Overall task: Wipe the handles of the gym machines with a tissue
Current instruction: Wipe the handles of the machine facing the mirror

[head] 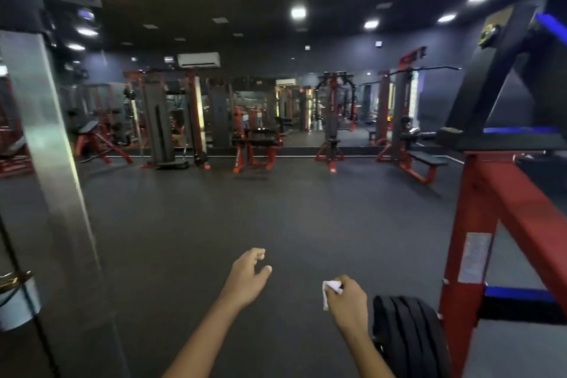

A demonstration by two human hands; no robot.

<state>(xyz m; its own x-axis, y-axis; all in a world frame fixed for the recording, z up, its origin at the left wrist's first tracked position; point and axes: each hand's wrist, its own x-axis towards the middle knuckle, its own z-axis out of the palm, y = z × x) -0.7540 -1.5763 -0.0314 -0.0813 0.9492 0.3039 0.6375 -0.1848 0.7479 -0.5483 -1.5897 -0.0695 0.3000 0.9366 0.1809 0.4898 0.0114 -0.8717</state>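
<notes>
- A wide stretch of dark, matte floor (245,212) lies open ahead of both hands, running to the far edge where a row of red-and-black gym machines (254,138) stands along a mirrored wall.
- On the left edge of the floor a slanted, shiny metal column (52,138) rises close by; on the right a red steel frame (491,202) with a black upper part crowds in, leaving the open lane between them.
- Just beside the red frame's foot, low on the right, sits a stack of round black weight plates (408,334), ribbed at the rim.
- The left hand (248,275) reaches forward over the floor on a bare forearm, back of the hand up, fingers loosely curled and apart from the thumb, gripping nothing.
- The right hand (346,301) is held forward nearer the weight plates, fingers curled in and pinching a small, crumpled white tissue (330,291), which sticks out at the hand's left side.
- The tissue hangs in the air above the floor, touching no machine; the two hands are apart from each other.
- The view is soft with blur, so no handle detail on the far machines can be told.
</notes>
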